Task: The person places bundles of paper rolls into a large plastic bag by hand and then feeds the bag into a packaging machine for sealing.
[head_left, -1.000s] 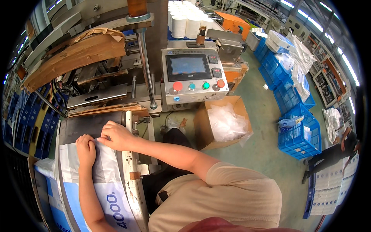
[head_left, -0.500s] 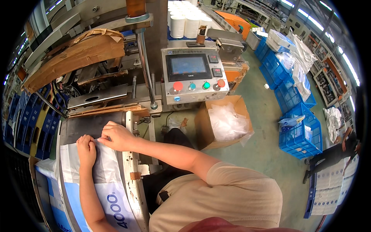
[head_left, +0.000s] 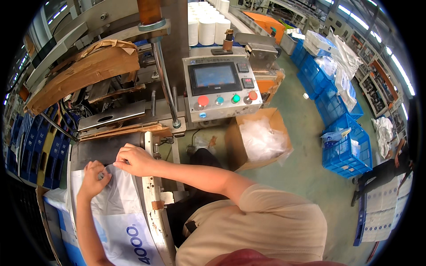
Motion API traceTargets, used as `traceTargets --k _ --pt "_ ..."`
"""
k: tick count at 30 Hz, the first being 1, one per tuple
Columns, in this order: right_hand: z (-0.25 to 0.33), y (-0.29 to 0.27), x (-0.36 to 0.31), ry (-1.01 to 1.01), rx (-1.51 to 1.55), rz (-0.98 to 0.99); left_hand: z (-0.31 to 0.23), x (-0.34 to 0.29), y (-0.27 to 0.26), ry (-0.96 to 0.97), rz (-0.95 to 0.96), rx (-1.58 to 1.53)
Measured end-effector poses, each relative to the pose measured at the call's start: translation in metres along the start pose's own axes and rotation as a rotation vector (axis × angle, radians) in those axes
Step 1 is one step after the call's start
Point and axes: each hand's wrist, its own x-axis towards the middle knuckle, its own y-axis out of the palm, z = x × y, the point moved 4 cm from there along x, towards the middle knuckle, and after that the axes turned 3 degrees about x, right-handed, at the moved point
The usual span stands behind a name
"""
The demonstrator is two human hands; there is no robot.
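Note:
A white and blue plastic packing bag (head_left: 122,226) lies lengthwise on the dark conveyor belt (head_left: 106,148) at my lower left. With thumb and fingertips pinched together, my right hand (head_left: 135,160) holds the bag's far edge near its right corner. Just left of it, my left hand (head_left: 94,179) has its fingers curled over the same edge, the thumb bent beside them. The film is creased between and below my hands. My left forearm covers part of the bag's blue side.
Beyond the belt stands a machine with a worn brown-covered bar (head_left: 84,73) and a metal plate. A control panel (head_left: 222,84) with coloured buttons is right of it. A cardboard box (head_left: 237,150) holds clear film; blue crates (head_left: 348,148) line the floor, with another person at far right.
My left hand has shifted slightly left and nearer me, its fingers looser and its thumb now showing. My right hand stays at the bag's edge. The view has shifted a little.

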Motion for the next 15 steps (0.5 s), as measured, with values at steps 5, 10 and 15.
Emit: traceTargets --k 5,10,15 --pt "-0.001 -0.017 -0.004 -0.030 0.256 -0.024 0.088 -0.026 -0.074 -0.256 0.109 0.260" --pt "0.006 -0.042 -0.020 -0.090 0.421 -0.029 0.131 -0.046 -0.136 -0.487 0.024 -0.611" --pt "0.006 -0.058 -0.011 0.026 0.530 -0.027 0.112 -0.009 -0.151 -0.169 -0.502 -1.274"
